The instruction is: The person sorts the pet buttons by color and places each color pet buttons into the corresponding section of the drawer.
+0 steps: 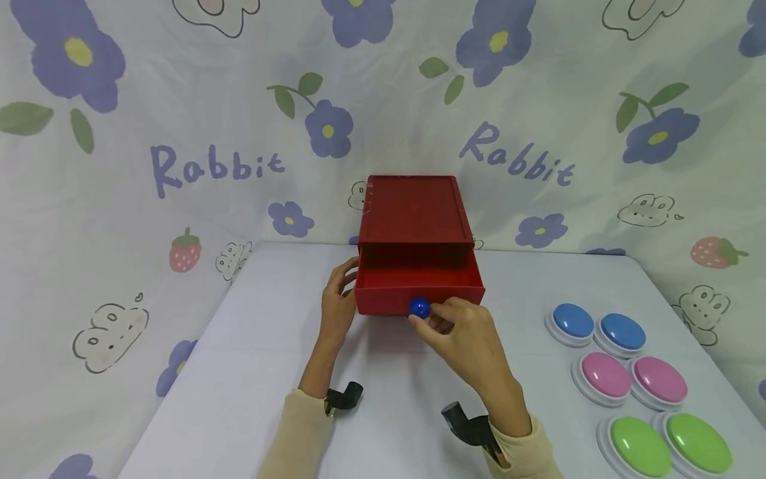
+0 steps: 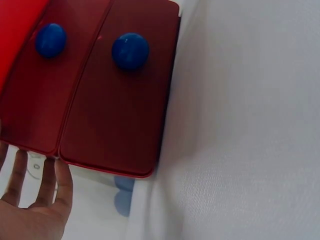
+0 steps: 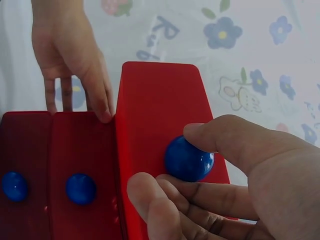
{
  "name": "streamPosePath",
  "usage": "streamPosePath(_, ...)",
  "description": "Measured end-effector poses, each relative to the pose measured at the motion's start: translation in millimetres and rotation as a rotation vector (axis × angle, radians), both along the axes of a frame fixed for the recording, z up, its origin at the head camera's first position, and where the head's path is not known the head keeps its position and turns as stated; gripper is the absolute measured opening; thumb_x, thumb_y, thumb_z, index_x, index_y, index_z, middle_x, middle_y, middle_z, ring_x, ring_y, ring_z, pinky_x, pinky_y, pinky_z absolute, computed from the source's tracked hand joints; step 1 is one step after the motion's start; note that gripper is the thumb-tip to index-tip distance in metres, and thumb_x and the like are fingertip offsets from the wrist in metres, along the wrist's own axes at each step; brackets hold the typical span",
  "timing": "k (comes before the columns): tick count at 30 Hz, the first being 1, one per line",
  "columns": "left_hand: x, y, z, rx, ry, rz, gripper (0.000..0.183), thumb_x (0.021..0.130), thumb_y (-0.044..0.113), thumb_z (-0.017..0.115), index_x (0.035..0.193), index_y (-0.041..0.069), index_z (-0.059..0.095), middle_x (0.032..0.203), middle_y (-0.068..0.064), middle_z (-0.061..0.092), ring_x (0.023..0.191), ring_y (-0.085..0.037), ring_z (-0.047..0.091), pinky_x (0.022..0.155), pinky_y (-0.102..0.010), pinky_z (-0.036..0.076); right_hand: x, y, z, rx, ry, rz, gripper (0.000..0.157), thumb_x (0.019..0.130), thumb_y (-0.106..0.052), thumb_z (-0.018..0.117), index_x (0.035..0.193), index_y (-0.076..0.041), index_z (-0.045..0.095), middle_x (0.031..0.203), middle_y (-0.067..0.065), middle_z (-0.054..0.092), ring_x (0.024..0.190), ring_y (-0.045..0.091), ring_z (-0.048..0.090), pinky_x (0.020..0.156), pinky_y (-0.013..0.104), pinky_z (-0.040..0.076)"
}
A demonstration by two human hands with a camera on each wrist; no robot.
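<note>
Right hand [image 1: 469, 339] around blue knob [image 1: 419, 308], "Rabbit" lettering [image 1: 213, 164] on backdrop [image 1: 407, 143]

Red cabinet [image 1: 413, 209], blue knobs [image 3: 189, 160], purple-flowered backdrop [image 1: 395, 126].

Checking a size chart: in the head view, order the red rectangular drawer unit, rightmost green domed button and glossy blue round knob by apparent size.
Largest to smallest:
red drawer unit
rightmost green button
blue knob
</note>
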State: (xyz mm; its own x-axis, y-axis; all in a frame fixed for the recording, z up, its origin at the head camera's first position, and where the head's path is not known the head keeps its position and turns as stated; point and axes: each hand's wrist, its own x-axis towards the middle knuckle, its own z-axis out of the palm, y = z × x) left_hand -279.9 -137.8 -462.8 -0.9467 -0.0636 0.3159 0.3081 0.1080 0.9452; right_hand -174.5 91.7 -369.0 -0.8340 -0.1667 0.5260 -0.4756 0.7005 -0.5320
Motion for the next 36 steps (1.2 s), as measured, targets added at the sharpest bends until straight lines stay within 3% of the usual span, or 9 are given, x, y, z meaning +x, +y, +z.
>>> streamPosePath(8, 1.0, 0.0, 2.3, 0.001, -0.021, -0.014, 0.045, 0.101, 0.020, 0.061, 0.145, 0.022, 0.053, 0.144, 0.001, 0.050, 0.129, -0.019, 0.051, 0.102, -0.037, 0.048, 5.1, 0.8, 1.5, 0.008, -0.034, -0.001, 0.017, 0.078, -0.018, 0.088, 0.085, -0.006, 0.079, 0.070, -0.004, 0.060, 0.064, 0.008, 0.056, 0.058, 0.021, 0.052)
streamPosePath(16, 20.7, 5.0, 33.3, -0.017, -0.029, -0.028, 0.045, 0.101, 0.014, 0.059, 0.146, 0.011, 0.051, 0.144, -0.006, 0.050, 0.129, -0.026, 0.052, 0.100, -0.034, 0.049, 11.3, 0.8, 4.3, 0.004, -0.069, -0.007, 0.016, 0.078, -0.018, 0.087, 0.087, -0.007, 0.079, 0.070, -0.005, 0.060, 0.064, 0.008, 0.056, 0.058, 0.021, 0.052)
streamPosePath(36, 20.3, 2.5, 33.4, 0.010, -0.038, -0.053, 0.047, 0.101, 0.018, 0.060, 0.147, 0.013, 0.050, 0.143, -0.002, 0.050, 0.129, -0.020, 0.052, 0.101, -0.033, 0.048, 23.7, 0.2, 11.6, 0.036, -0.129, -0.032, 0.022, 0.077, -0.020, 0.088, 0.091, -0.005, 0.080, 0.070, -0.006, 0.061, 0.065, 0.008, 0.056, 0.060, 0.020, 0.053)
